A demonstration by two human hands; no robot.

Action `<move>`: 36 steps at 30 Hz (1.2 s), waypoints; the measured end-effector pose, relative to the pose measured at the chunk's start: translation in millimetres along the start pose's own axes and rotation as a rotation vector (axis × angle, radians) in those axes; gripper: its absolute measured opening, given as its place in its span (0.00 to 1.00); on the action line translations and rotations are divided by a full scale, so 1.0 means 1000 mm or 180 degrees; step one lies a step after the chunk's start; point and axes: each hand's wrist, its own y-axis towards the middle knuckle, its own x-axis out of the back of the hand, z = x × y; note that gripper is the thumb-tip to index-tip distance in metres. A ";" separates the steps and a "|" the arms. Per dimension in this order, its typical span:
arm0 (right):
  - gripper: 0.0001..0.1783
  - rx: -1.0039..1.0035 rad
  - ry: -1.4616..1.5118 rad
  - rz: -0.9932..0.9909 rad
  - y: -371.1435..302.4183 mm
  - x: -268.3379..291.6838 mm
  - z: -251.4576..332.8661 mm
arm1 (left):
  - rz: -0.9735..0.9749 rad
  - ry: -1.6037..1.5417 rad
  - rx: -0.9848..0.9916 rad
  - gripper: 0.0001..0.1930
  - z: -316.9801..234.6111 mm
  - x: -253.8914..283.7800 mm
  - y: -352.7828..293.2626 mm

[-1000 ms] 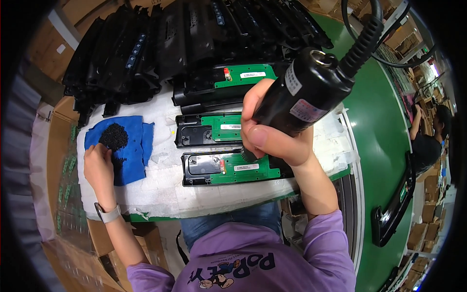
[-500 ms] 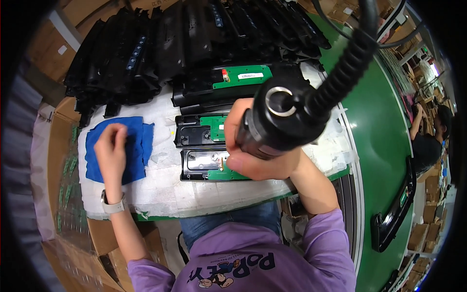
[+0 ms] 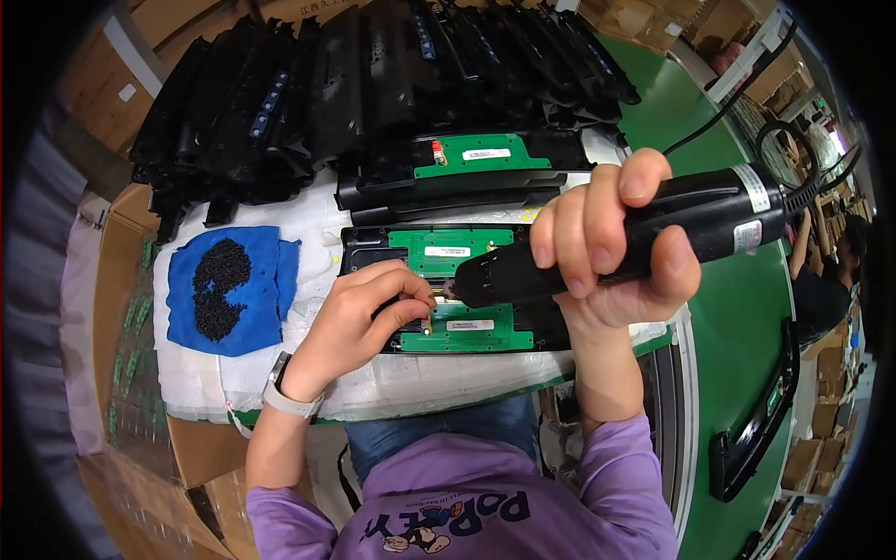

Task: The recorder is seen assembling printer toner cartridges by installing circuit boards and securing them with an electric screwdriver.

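Note:
My right hand [image 3: 607, 245] is wrapped round a black electric screwdriver [image 3: 705, 219], held tilted with its tip to the left. Thumb and forefinger of my left hand [image 3: 350, 317] are pinched together beside that tip; anything between them is too small to make out. Below the tip, the nearer green circuit board [image 3: 509, 339] lies in a black plastic housing, partly covered by my hands. Just behind it is a second green board [image 3: 411, 243] in its own black housing [image 3: 362, 239]. Small black screws [image 3: 219, 294] lie heaped on a blue cloth [image 3: 187, 327] at the left.
Further back, another board [image 3: 448, 166] sits in a long black housing. Black plastic housings [image 3: 359, 89] are piled along the far side of the white-covered table [image 3: 373, 392]. A person [image 3: 821, 289] is at the far right, beyond a green floor [image 3: 737, 392].
My left hand has moved right from the blue cloth to the nearer board, uncovering the screw heap. The screwdriver has swung from pointing toward the camera to lying sideways, tip at my left fingers.

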 end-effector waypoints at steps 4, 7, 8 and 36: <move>0.17 -0.0239 0.0019 -0.0005 -0.002 -0.001 -0.004 | -0.0036 0.0218 -0.0076 0.03 0.002 -0.002 0.001; 0.17 -0.0330 -0.0053 -0.0043 -0.002 -0.005 -0.007 | 0.0010 0.0425 -0.0152 0.04 0.003 -0.001 0.001; 0.16 -0.0371 -0.0017 -0.0134 -0.003 -0.007 -0.008 | 0.0059 0.0558 -0.0220 0.05 0.003 -0.001 0.001; 0.14 -0.1152 -0.2027 0.0851 -0.013 -0.033 -0.030 | -0.0412 -0.0102 0.0355 0.07 0.011 -0.015 -0.015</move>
